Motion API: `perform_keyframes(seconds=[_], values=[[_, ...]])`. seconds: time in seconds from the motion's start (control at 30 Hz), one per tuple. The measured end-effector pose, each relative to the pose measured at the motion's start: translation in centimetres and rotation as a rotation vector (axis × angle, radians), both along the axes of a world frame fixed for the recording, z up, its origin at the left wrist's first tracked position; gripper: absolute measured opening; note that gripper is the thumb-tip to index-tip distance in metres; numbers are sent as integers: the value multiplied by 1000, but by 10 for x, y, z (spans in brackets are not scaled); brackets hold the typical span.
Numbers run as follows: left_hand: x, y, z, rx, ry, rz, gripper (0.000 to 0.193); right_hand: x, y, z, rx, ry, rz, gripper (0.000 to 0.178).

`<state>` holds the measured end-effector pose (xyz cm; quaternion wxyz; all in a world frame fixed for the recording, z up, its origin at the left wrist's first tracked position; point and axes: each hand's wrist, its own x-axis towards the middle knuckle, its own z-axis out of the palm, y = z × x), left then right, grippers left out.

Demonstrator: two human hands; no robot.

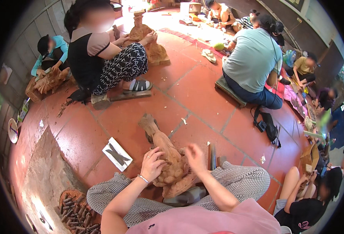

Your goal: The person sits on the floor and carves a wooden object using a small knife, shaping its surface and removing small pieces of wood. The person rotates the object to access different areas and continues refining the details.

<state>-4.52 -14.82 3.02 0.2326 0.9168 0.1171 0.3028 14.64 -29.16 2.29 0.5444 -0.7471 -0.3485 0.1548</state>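
Observation:
A reddish-brown wood carving (168, 150) with rounded bulges at its near end lies between my crossed legs, its narrower end pointing away. My left hand (153, 164) is on its left side, fingers bent and pressed together around a small dark piece I cannot make out. Just off the right side is my right hand (195, 158), its fingers loosely bent and apart, nothing visible in them. Under the carving's near end sits a dark block (186, 197). By my right knee, narrow tools (212, 156) stand close together.
Left of the carving, a white sheet (122, 163) bears two crossed dark strips. A large wooden slab (47, 171) lies at the lower left, beside several wood-handled tools (76, 212). Nearby people sit around, one at a carved figure (140, 29). A black bag (269, 126) lies right.

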Motion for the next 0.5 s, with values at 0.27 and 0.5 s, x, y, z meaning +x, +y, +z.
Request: perform_keyframes(seconds=[0.27, 0.5], values=[[-13, -21, 4, -83, -42, 79, 10, 15, 67, 275, 987, -334, 225, 24], [-13, -31, -1, -317, 97, 236, 11, -13, 53, 78, 242, 119, 200, 15]])
